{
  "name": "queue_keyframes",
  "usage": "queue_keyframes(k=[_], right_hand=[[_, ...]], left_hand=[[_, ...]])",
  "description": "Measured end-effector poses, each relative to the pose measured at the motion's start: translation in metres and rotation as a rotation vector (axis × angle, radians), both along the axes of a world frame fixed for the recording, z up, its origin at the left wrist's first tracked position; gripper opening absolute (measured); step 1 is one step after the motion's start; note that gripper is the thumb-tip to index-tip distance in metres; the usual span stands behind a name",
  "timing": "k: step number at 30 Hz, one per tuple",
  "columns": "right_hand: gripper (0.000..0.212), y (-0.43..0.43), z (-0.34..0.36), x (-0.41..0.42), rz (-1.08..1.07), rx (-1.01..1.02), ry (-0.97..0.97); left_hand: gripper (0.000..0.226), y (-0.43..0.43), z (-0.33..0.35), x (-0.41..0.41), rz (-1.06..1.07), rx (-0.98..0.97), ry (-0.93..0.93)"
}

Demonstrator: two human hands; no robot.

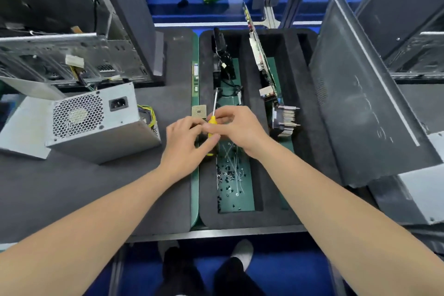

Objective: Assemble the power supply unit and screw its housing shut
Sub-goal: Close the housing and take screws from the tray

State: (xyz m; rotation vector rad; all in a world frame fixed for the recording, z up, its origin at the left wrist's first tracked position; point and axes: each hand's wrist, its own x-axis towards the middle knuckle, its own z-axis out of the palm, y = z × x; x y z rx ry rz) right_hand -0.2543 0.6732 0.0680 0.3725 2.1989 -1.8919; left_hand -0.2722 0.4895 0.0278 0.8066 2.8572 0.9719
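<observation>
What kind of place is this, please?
Probably a computer repair or assembly workbench: a power supply lies on the grey mat, open PC cases stand behind, and a foam tray holds screws and circuit boards.

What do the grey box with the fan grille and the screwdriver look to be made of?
The power supply unit looks like bare sheet metal: dull silver finish, sharp folded edges, a punched honeycomb grille. The screwdriver, held in both hands, seems to have a glossy yellow plastic handle and a thin, shiny metal shaft, probably steel.
</observation>
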Motion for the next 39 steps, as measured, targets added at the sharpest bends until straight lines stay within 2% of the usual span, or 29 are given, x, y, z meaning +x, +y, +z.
queue_keyframes(k=[3,5,8,10,15,19,24,26,29,31,33,37,39], right_hand=[[0.023,0.015,0.002,-0.014,0.013,0.04,-0.055],[0.023,0.029,-0.001,-0.022,0.058,0.245,-0.155],[0.034,0.03,-0.012,-0.033,0.397,0.657,-0.349],[0.038,0.02,-0.017,-0.041,0.54,0.862,-0.405],[0.03,0.007,-0.024,-0.046,0.743,1.065,-0.391],[0.023,-0.002,-0.03,-0.038,0.828,1.058,-0.504],[0.027,0.01,-0.032,-0.039,0.681,0.908,-0.359],[0.039,0.007,-0.032,-0.041,0.705,0.866,-0.388],[0.067,0.001,-0.037,-0.041,0.789,0.958,-0.379],[0.075,0.002,-0.036,-0.041,0.87,1.005,-0.361],[0.064,0.007,-0.032,-0.042,0.921,0.938,-0.358],[0.043,0.014,-0.028,-0.043,0.783,0.751,-0.437],[0.041,0.013,-0.03,-0.039,0.769,0.679,-0.445]], left_hand=[[0.036,-0.004,0.0,-0.008,-0.01,0.0,-0.024],[0.031,-0.008,0.001,-0.014,0.046,0.079,-0.088],[0.035,-0.009,0.002,-0.017,0.119,0.148,-0.167],[0.038,-0.01,0.001,-0.019,0.155,0.185,-0.19],[0.04,-0.011,0.001,-0.021,0.165,0.244,-0.216],[0.039,-0.011,0.002,-0.02,0.171,0.25,-0.194],[0.038,-0.009,0.005,-0.018,0.191,0.225,-0.181],[0.038,-0.008,0.006,-0.017,0.197,0.214,-0.171],[0.037,-0.006,0.009,-0.016,0.198,0.2,-0.148],[0.038,-0.006,0.009,-0.016,0.195,0.191,-0.141],[0.039,-0.006,0.009,-0.016,0.193,0.185,-0.137],[0.042,-0.006,0.007,-0.016,0.187,0.183,-0.136],[0.041,-0.007,0.006,-0.017,0.189,0.179,-0.132]])
